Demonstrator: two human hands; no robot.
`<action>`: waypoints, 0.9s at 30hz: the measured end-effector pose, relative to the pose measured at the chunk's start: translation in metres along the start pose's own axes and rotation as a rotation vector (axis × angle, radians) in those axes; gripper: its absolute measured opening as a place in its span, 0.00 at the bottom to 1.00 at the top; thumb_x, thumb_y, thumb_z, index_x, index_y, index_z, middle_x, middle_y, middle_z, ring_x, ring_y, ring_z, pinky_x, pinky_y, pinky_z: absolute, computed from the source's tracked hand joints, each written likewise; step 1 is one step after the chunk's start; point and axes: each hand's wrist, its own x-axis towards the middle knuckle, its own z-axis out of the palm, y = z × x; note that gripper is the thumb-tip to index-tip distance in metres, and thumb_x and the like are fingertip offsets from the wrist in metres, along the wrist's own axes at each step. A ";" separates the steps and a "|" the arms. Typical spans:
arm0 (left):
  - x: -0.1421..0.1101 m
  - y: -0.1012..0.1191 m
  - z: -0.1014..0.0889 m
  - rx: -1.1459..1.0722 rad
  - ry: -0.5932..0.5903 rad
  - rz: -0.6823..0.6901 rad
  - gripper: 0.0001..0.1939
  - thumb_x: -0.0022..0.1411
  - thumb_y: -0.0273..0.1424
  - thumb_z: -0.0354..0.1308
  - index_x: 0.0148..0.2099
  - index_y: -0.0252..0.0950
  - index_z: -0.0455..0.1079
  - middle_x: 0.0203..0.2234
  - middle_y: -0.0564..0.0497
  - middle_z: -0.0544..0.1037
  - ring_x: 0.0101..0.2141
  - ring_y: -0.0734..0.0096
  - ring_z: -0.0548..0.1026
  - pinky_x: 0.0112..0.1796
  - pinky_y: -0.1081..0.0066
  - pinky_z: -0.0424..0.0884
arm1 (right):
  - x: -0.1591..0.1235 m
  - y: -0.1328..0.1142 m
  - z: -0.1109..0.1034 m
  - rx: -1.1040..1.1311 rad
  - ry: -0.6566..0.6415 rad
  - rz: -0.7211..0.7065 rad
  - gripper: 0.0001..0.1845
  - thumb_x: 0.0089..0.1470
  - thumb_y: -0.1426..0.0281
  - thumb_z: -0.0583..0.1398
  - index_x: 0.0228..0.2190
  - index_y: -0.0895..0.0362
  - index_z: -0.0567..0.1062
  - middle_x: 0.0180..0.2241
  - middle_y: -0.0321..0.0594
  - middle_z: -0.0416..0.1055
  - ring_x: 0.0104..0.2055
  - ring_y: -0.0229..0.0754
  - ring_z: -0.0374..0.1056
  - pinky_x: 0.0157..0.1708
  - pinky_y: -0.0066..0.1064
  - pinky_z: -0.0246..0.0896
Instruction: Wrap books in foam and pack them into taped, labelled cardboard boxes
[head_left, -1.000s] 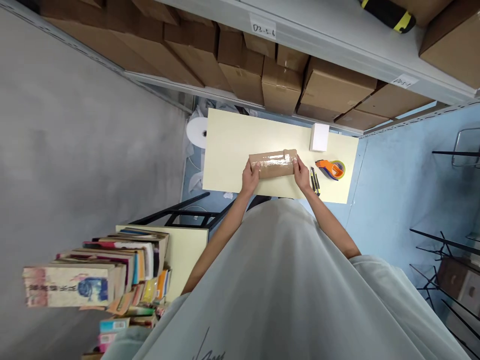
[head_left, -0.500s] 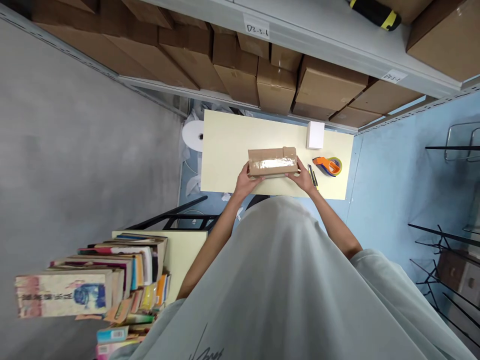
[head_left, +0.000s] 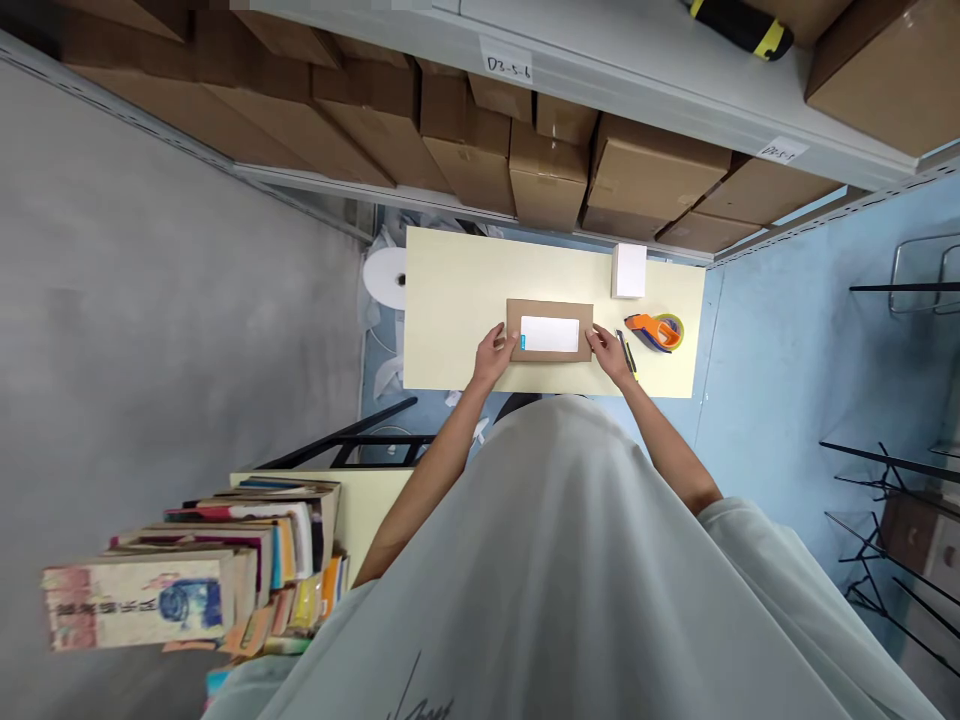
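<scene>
A small brown cardboard box [head_left: 551,309] is on the pale yellow table [head_left: 454,300], close to its front edge. On its upper face is a white rectangle [head_left: 555,334] with a small blue mark, which looks like a label. My left hand [head_left: 493,357] has its fingers closed at the box's left edge. At the opposite edge, my right hand [head_left: 609,355] grips with thumb and fingers. The underside of the box is hidden. Just right of my right hand lies a black and yellow utility knife [head_left: 627,354]. Beyond it sits an orange tape dispenser [head_left: 655,332] with a roll of tape.
A white box [head_left: 628,271] stands at the table's back right. Shelving with cardboard boxes [head_left: 551,175] overhangs the far side. Left of the table is a white roll [head_left: 385,277]. Stacked books [head_left: 150,600] rise at lower left, and black metal racks [head_left: 885,460] stand at right.
The box has been turned: its shiny taped face is gone from view and the white rectangle now faces up. Both hands have shifted to its side edges.
</scene>
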 end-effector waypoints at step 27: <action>0.003 0.017 -0.011 0.094 0.011 0.114 0.25 0.68 0.46 0.68 0.60 0.36 0.78 0.49 0.41 0.86 0.50 0.54 0.84 0.58 0.54 0.80 | -0.028 -0.017 -0.009 -0.056 0.116 -0.051 0.44 0.65 0.36 0.60 0.62 0.59 0.81 0.49 0.54 0.84 0.47 0.53 0.80 0.53 0.45 0.78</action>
